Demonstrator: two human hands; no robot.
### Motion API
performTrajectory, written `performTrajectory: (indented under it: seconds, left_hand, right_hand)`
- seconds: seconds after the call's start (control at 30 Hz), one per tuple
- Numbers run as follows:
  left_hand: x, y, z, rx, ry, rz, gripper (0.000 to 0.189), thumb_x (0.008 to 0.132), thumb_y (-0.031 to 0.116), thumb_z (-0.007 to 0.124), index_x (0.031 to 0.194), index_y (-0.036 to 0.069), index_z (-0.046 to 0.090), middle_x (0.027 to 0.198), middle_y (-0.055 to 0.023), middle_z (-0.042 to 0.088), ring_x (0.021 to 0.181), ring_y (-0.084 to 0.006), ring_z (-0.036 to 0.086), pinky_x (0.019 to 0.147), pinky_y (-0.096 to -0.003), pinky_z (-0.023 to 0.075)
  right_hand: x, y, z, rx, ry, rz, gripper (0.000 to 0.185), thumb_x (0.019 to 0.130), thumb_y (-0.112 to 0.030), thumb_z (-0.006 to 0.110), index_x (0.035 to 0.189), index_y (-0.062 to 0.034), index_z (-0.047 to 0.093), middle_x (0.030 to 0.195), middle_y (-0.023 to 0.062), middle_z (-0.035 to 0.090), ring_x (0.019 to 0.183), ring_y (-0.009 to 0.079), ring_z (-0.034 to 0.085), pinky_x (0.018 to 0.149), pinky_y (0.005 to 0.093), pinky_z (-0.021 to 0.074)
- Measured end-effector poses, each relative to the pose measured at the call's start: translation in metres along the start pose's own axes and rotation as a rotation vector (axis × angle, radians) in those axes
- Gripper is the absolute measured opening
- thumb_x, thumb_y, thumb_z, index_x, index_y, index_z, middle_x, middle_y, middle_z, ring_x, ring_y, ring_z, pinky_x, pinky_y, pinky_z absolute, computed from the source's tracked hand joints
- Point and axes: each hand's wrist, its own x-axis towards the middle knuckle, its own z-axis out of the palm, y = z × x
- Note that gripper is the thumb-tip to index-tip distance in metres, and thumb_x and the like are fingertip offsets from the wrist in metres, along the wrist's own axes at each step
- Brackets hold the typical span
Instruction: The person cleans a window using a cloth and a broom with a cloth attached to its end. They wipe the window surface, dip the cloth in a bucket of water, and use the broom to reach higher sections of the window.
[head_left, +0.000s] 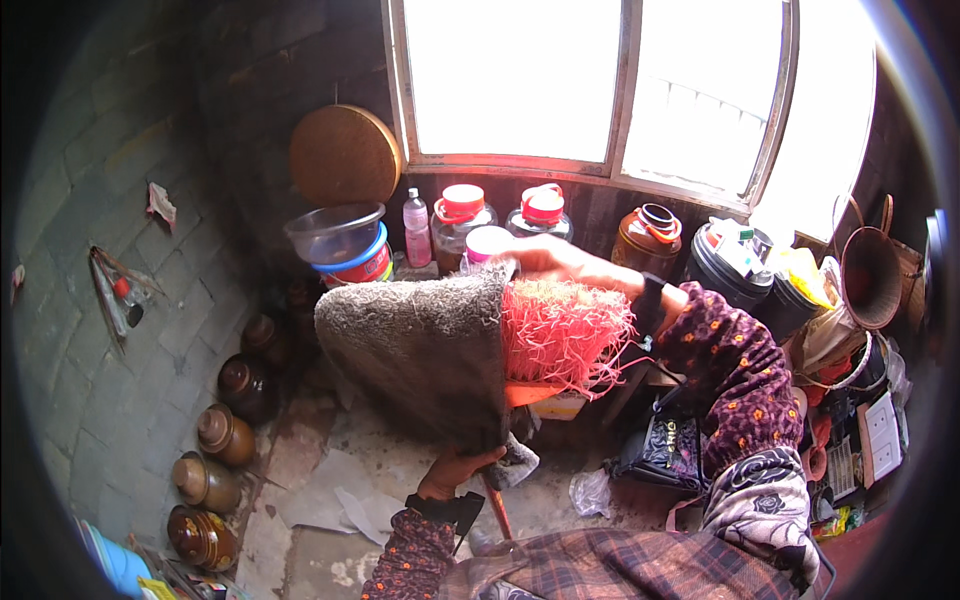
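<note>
A grey-brown terry cloth (420, 352) covers the left part of a broom head with red plastic bristles (566, 330); the bristles poke out at the right. My right hand (559, 259) lies at the upper edge of the cloth and broom head, its fingers at the fabric. From below, my left hand (454, 472) grips the lower edge of the cloth, near the broom's orange base. A reddish stick (496, 510) runs down beside that hand; its upper end is hidden by the cloth. Part of the left fingers is hidden too.
Lidded brown jars (225, 435) line the left wall. Under the window stand a pink bottle (417, 229), red-lidded glass jars (463, 217), nested basins (337, 232) and a brown jug (646, 240). Black buckets (727, 262) and a black bag (660, 450) are at the right. Paper lies on the floor.
</note>
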Motion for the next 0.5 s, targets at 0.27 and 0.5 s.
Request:
performTrajectory:
  seconds: [0.27,0.5]
  left_hand:
    - [0.041,-0.030,-0.017,-0.283,0.075,0.104,0.049,0.081,0.024,0.083,0.119,0.003,0.062,0.097,-0.0040,0.065,0.078,-0.0150,0.061,0.066,-0.0322,0.0520]
    - [0.030,0.000,-0.041,-0.301,0.021,-0.019,0.048,0.088,0.035,0.074,0.121,0.004,0.059,0.082,-0.0048,0.060,0.056,-0.0116,0.047,0.048,-0.0278,0.0367]
  right_hand:
    - [0.007,-0.115,-0.015,-1.201,0.467,-0.435,0.018,0.097,0.000,0.054,0.112,-0.0033,0.063,0.095,0.0096,0.065,0.083,0.0184,0.062,0.075,0.0303,0.0511]
    - [-0.118,-0.038,-0.014,-1.548,0.481,-0.397,0.031,0.072,0.004,0.063,0.101,-0.0070,0.061,0.093,0.0103,0.064,0.085,0.0327,0.064,0.075,0.0404,0.0536]
